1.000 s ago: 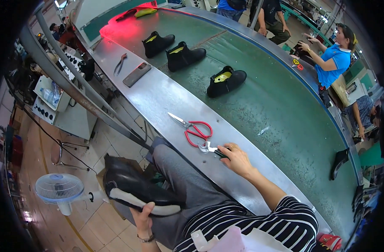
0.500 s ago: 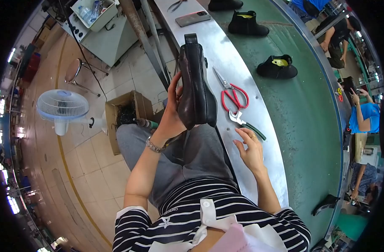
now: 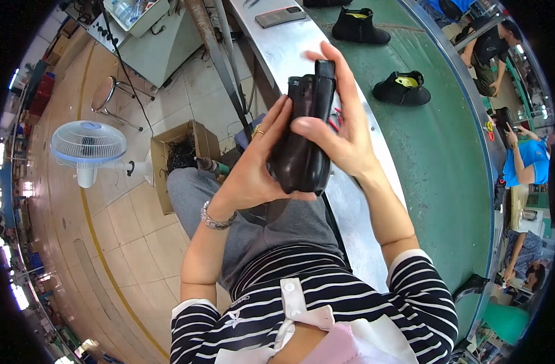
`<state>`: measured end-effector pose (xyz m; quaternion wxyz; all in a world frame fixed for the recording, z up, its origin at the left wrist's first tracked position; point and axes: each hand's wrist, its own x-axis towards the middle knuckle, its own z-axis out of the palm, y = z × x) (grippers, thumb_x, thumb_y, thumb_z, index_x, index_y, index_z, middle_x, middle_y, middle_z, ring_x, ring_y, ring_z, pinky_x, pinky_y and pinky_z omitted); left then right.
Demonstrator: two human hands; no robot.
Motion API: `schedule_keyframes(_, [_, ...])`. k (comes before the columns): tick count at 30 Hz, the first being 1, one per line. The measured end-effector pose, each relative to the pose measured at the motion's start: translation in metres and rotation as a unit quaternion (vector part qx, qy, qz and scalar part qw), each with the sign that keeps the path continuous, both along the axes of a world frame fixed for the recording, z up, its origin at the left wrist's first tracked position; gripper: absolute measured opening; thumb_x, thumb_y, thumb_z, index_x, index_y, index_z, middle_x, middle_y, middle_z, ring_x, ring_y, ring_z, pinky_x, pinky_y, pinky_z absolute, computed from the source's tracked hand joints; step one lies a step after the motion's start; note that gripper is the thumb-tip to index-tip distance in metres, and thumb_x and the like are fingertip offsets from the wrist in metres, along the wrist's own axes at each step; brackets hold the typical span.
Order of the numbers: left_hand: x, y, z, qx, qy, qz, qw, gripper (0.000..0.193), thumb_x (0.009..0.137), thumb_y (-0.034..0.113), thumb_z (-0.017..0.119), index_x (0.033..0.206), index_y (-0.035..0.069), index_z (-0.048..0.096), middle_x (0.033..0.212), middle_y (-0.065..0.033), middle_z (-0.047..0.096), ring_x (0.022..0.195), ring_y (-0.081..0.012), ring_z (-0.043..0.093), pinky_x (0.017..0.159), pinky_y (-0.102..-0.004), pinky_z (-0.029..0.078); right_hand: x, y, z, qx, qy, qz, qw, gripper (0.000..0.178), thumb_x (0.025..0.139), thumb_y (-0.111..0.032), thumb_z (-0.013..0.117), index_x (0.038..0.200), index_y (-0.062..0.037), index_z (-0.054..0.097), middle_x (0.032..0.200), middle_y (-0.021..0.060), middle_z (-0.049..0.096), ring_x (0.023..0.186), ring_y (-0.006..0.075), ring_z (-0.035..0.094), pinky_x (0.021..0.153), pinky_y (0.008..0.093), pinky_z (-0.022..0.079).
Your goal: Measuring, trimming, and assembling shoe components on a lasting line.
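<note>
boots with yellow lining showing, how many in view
2, both on the green belt: the farther boot, near the top, and the nearer boot, right of the right hand. Others may be hidden.

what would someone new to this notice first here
Probably the glossy black leather-look boot, held between the left hand and right hand at centre. Next, black ankle boots with yellow linings on the green surface to the right. A round, caged fan stands out at left.
</note>
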<state>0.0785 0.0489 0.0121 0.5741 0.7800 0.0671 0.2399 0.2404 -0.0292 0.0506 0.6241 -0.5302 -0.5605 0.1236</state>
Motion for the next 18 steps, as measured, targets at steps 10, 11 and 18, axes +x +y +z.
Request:
schedule_keyframes(10, [-0.018, 0.01, 0.058, -0.259, 0.089, 0.025, 0.961, 0.091, 0.072, 0.024, 0.086, 0.141, -0.009, 0.036, 0.13, -0.0117, 0.054, 0.121, -0.017, 0.051, 0.107, -0.0323, 0.036, -0.013, 0.033, 0.002, -0.059, 0.191, 0.038, 0.979, 0.068, 0.069, -0.008, 0.076, 0.13, -0.0119, 0.046, 0.102, 0.0064, 0.057, 0.091, 0.0134, 0.055, 0.083, 0.0286, 0.046])
schedule_keyframes(11, [-0.019, 0.012, 0.061, -0.237, 0.112, 0.017, 0.965, 0.088, 0.072, 0.024, 0.085, 0.139, -0.01, 0.039, 0.126, -0.011, 0.057, 0.116, -0.0163, 0.054, 0.105, -0.032, 0.038, -0.013, 0.033, 0.001, -0.057, 0.197, 0.048, 0.977, 0.067, 0.068, -0.008, 0.076, 0.129, -0.0116, 0.047, 0.1, 0.0061, 0.056, 0.09, 0.0132, 0.055, 0.082, 0.0281, 0.046])
schedule_keyframes(18, [-0.026, -0.002, 0.063, -0.136, 0.12, 0.075, 0.981, 0.081, 0.073, 0.023, 0.085, 0.134, -0.011, 0.045, 0.109, -0.01, 0.065, 0.099, -0.0114, 0.059, 0.093, -0.0287, 0.047, -0.023, 0.035, 0.0, -0.031, 0.163, 0.032, 0.986, 0.062, 0.067, -0.009, 0.072, 0.125, -0.0103, 0.049, 0.096, 0.0055, 0.054, 0.083, 0.013, 0.054, 0.076, 0.0272, 0.046])
